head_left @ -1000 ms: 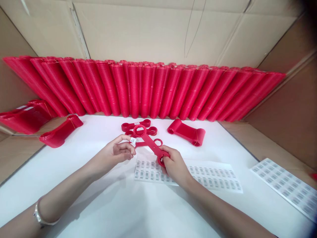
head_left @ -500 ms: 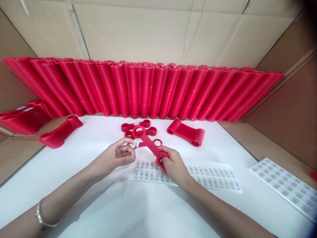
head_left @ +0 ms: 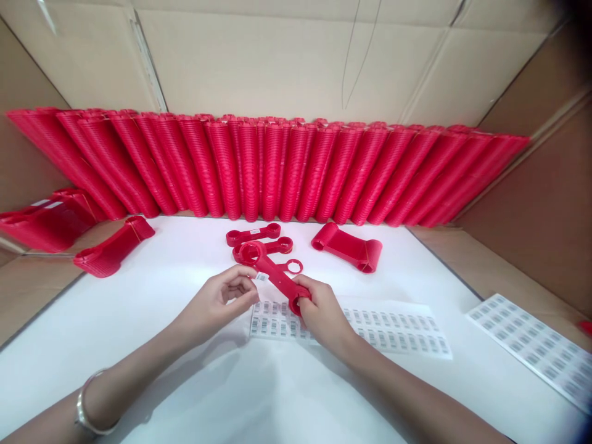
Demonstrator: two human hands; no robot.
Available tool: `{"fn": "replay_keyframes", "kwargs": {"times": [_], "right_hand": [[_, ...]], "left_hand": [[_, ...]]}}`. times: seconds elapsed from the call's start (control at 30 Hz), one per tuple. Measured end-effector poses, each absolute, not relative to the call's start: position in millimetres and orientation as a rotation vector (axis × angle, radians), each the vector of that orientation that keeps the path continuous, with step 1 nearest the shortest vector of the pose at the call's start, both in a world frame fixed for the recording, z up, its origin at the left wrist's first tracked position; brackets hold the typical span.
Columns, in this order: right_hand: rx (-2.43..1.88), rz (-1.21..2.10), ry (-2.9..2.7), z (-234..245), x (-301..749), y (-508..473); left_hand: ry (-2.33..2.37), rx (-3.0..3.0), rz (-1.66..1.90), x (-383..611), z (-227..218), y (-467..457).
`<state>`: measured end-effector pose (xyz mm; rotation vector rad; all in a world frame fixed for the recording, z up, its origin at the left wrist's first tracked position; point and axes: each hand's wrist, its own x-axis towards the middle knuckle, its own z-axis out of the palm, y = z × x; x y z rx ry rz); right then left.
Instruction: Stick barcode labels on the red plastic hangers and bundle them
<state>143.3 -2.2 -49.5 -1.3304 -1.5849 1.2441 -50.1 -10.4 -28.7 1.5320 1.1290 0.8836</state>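
Observation:
My right hand (head_left: 326, 311) grips the near ring end of a red plastic link (head_left: 280, 277), a flat bar with a ring at each end. The link slants up and to the left, above a sheet of barcode labels (head_left: 393, 327). At the fingertips of my left hand (head_left: 234, 293) is a small white barcode label (head_left: 261, 277), close to the link's left edge; whether it touches the link I cannot tell. The left fingers are curled. Behind the held link lie more red links (head_left: 272, 231), one with a white label, partly hidden.
Bundled red stacks (head_left: 250, 172) stand in a long row along the cardboard wall (head_left: 296, 61). Banded bundles lie at left (head_left: 115, 246) and right (head_left: 349, 246) on the white table (head_left: 194, 388). Another label sheet (head_left: 531, 351) lies at far right.
My left hand has moved slightly right, bringing the label nearer the link. The link's far ring has dropped a little and shifted left; my right hand keeps its grip.

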Motion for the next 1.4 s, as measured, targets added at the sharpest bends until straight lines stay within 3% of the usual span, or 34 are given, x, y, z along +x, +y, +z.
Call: {"fn": "replay_keyframes", "kwargs": {"times": [0.33,0.63,1.4], "right_hand": [[-1.353,1.082,-1.81,-48,142,-8],[-1.37,1.016,-1.85,-47,141,-10],[-1.302,1.075,-1.821,-44,138,-15]], "left_hand": [[1.314,1.787,0.868,-34,-30,-23],[1.376,2.277,1.107,-29,-38,-24],[1.452,2.534,1.117,-32,-42,-24]]}}
